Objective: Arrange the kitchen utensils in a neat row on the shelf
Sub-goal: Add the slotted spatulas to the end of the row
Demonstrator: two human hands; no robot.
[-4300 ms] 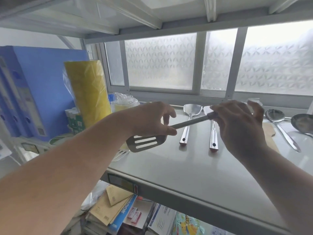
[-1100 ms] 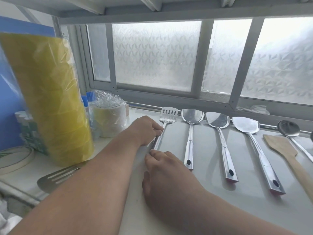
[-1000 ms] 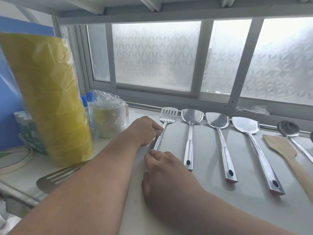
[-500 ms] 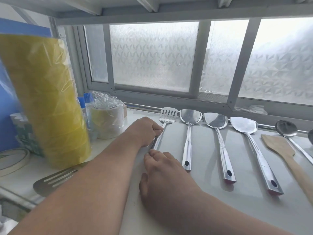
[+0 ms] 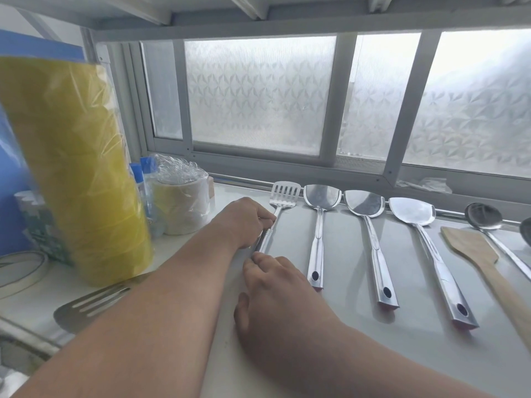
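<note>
The shelf [image 5: 359, 334] has bare room toward its front edge. Along its back, a slotted spatula [image 5: 283, 201] lies leftmost in the utensil row, beside three steel turners [image 5: 370, 239]. The left hand [image 5: 247, 221] grips its handle; the right hand [image 5: 275, 285] touches the handle's end, fingers curled. A second slotted spatula [image 5: 86, 305] lies by the yellow roll [image 5: 74, 168].

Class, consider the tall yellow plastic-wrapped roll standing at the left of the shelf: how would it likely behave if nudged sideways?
The yellow roll stands tall on a narrow base, so it would probably tip. Its round shape suggests it could then roll. Its glossy wrap looks slippery.
</note>
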